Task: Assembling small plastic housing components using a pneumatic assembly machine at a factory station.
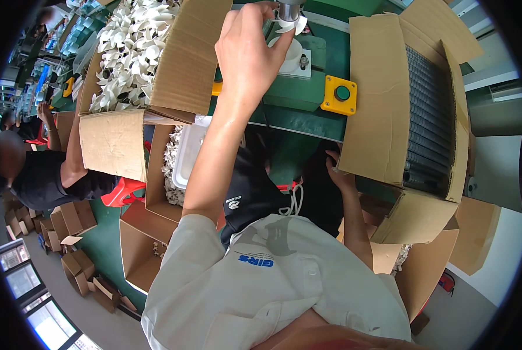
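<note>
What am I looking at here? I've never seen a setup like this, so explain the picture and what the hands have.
There's no robot here: a camera on a person's head looks down, and its wide fisheye lens bends straight edges. The bare left hand reaches up to a green machine, its thumb and fingers around a white bladed piece below a metal shaft; how firmly it grips is hard to tell. The right hand is low, beside the thigh; I can't tell whether it holds anything. A yellow control box with a green button sits on the machine. Open cardboard boxes stand either side: white pieces at left, rows of dark grey parts at right.
</note>
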`<state>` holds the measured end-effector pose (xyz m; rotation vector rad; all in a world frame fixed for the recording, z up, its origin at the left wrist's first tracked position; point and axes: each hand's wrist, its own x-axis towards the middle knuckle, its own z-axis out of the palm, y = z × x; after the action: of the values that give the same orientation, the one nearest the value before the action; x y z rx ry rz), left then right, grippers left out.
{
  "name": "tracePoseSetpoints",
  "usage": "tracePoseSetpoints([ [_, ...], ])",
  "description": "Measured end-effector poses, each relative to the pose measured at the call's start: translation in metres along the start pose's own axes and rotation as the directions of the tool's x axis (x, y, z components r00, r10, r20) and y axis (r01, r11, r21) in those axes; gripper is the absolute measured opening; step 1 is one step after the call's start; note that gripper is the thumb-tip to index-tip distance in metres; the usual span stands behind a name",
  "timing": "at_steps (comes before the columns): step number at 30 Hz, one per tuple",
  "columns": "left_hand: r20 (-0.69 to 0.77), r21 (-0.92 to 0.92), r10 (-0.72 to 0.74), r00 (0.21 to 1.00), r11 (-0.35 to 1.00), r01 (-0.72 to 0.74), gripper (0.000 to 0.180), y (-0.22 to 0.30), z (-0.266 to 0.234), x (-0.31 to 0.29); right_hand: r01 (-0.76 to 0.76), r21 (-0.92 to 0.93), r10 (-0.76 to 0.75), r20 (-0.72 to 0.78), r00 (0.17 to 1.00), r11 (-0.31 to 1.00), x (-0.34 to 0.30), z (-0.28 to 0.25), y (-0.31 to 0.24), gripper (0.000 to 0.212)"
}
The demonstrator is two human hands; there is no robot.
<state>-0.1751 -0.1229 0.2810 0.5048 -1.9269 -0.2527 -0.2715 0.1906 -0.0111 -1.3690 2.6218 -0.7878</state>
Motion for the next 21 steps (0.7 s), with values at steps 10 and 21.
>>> tracePoseSetpoints([
  [10,0.284,0.295,-0.277,0.918,0.936,0.191,0.036,0.014,-0.051,-0.018,0.185,0.361,-0.322,0.370,0.871,0.914,-0.004,-0.094,-0.168,0.018],
  [21,0.508,0.456,-0.273,0.817,0.890,0.014,0.020,-0.013,-0.072,-0.068,0.245,-0.125,-0.265,-0.179,0.948,0.961,0.120,-0.153,-0.212,0.042],
])
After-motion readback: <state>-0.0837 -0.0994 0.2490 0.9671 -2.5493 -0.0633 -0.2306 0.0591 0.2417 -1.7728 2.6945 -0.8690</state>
